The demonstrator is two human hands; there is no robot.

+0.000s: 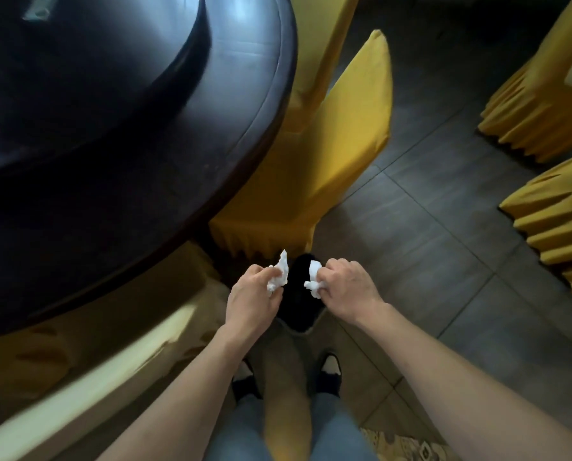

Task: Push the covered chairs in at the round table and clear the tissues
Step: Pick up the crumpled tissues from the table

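My left hand (pixel 253 294) pinches a crumpled white tissue (pixel 279 272). My right hand (pixel 346 287) grips a second crumpled white tissue (pixel 314 277). Both hands hover side by side over the dark opening of a small bin (pixel 294 304) on the floor. The dark round table (pixel 178 154) fills the upper left. A yellow covered chair (pixel 328 168) stands pushed against the table's edge just beyond the bin. Another yellow covered chair (pixel 88 371) sits at the lower left, its top edge close to me.
A raised dark turntable (pixel 78 71) sits on the table. More yellow covered chairs (pixel 544 104) stand at the right edge over the grey tiled floor (pixel 427 244). My feet in dark shoes (pixel 328 374) stand behind the bin. A patterned rug corner (pixel 407 447) lies at the bottom.
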